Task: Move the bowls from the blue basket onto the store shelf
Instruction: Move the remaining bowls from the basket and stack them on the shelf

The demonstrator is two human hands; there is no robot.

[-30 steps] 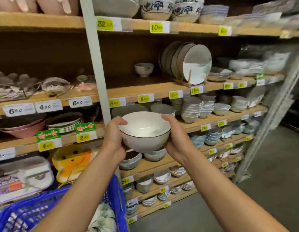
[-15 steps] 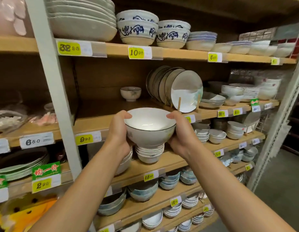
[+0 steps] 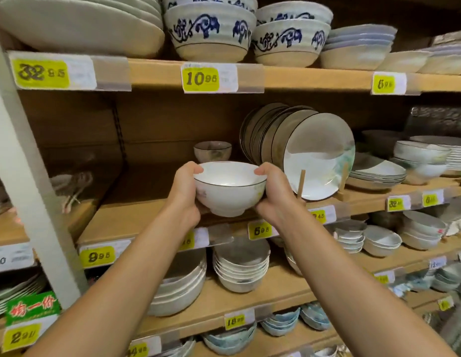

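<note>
A white bowl (image 3: 229, 188) with a thin dark rim sits upright between 2 hands, over the front part of the middle wooden shelf (image 3: 136, 215). The left hand (image 3: 184, 194) grips its left side, thumb hooked on the rim and fingers curled under the wall. The right hand (image 3: 273, 197) grips the right side in the same way. Whether the bowl's foot touches the board cannot be told.

Behind it, further back on the same shelf, stands 1 small bowl (image 3: 212, 150). Just to the right, a row of plates (image 3: 301, 148) stands on edge against a wooden peg (image 3: 301, 184). A yellow price tag (image 3: 260, 230) hangs on the shelf edge below the bowl. Bowls with blue patterns (image 3: 210, 29) fill the shelf above, and a stack of white bowls (image 3: 241, 269) sits on the shelf below.
</note>
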